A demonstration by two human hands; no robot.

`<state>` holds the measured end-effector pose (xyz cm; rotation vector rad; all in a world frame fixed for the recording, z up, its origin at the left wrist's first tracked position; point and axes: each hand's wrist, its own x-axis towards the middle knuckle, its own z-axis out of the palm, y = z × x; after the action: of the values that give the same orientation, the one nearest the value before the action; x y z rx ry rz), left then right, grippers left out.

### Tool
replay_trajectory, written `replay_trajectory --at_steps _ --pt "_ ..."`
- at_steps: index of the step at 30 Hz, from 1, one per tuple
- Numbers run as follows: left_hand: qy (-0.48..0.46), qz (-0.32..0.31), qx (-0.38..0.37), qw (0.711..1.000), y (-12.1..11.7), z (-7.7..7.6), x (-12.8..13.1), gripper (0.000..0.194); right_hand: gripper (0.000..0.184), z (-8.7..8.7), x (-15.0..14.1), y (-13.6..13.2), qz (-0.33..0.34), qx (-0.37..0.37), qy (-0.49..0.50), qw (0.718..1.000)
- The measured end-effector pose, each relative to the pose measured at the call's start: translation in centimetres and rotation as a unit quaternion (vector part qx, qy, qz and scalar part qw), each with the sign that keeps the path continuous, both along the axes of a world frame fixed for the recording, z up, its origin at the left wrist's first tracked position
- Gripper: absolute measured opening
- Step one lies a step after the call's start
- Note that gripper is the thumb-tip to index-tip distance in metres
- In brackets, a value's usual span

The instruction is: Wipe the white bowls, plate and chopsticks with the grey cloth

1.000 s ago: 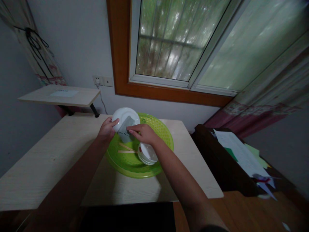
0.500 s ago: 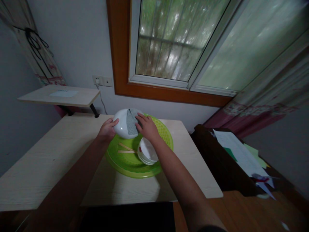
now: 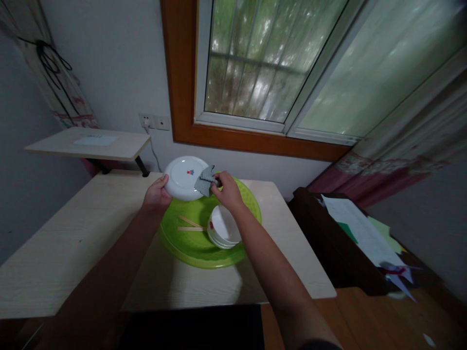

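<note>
A white plate [image 3: 182,181] is held up in my left hand [image 3: 156,195], gripped at its left edge. Its underside, with a small red and blue mark, faces me. My right hand [image 3: 226,190] pinches a grey cloth [image 3: 205,182] whose folded end touches the plate's right side. Below both hands lies a round green tray [image 3: 204,262]. On it stand stacked white bowls [image 3: 223,226], partly hidden by my right forearm. Wooden chopsticks [image 3: 191,228] lie left of the bowls.
The tray sits on a pale wooden table [image 3: 95,243]. A small raised shelf [image 3: 127,146] with a paper sheet stands at the back left. To the right, a dark cabinet [image 3: 314,233] carries papers. Behind are a wall socket [image 3: 147,120] and a window.
The plate has tilted so its underside shows more fully. The cloth, spread flat across it before, is now bunched in my right hand near the plate's right edge.
</note>
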<state>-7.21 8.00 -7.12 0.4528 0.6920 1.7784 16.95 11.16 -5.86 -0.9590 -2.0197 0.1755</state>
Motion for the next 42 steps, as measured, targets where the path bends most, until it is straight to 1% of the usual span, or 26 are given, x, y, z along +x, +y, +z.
replay_trajectory --at_steps 3,7,11,15,19,23,25,28,31,34,36,39,42 --pt "-0.002 0.013 -0.001 1.000 -0.1 0.2 0.1 0.016 0.015 0.5 -0.1 -0.8 0.050 0.019 -0.029 0.998" --pt "0.009 0.003 0.008 1.000 -0.2 0.5 0.4 0.016 0.015 0.9 -0.8 -1.9 0.116 0.030 -0.084 0.989" --pt "0.028 -0.019 0.021 0.999 -0.3 0.3 0.4 0.015 0.016 0.8 -1.7 -2.5 0.168 0.049 -0.136 0.975" --pt "0.036 -0.031 0.020 0.999 -0.2 0.1 0.4 0.019 0.020 0.7 -2.4 -2.7 0.209 0.067 -0.193 0.956" --pt "0.035 -0.037 0.021 0.998 -0.1 0.1 0.4 0.020 0.019 0.7 -2.5 -2.7 0.207 0.065 -0.218 0.952" --pt "0.028 -0.017 0.018 0.999 0.1 0.0 0.3 0.013 0.016 0.9 -1.6 -2.1 0.196 0.050 -0.201 0.959" --pt "0.020 -0.008 0.015 1.000 0.1 -0.1 0.2 0.012 0.015 0.8 -0.9 -1.6 0.176 0.045 -0.176 0.967" --pt "0.016 -0.011 0.017 1.000 0.1 -0.1 0.3 0.011 0.015 0.6 0.1 -0.7 0.130 0.043 -0.141 0.980" --pt "0.020 -0.010 0.007 1.000 0.0 0.0 0.4 0.009 0.014 0.4 0.5 -0.3 0.111 0.049 -0.134 0.984" --pt "0.018 -0.006 0.000 1.000 -0.2 0.2 0.5 0.010 0.017 0.4 0.2 -0.5 0.126 0.065 -0.137 0.980" --pt "0.017 -0.015 -0.001 1.000 -0.3 0.4 0.5 0.013 0.021 0.5 -0.4 -1.0 0.142 0.080 -0.149 0.975" --pt "0.026 -0.045 0.005 0.999 -0.5 0.5 0.7 0.016 0.028 0.9 -1.6 -2.0 0.164 0.105 -0.192 0.962" --pt "0.038 -0.067 0.013 0.997 -0.7 0.5 0.8 0.014 0.033 1.3 -2.6 -2.8 0.171 0.116 -0.244 0.948"
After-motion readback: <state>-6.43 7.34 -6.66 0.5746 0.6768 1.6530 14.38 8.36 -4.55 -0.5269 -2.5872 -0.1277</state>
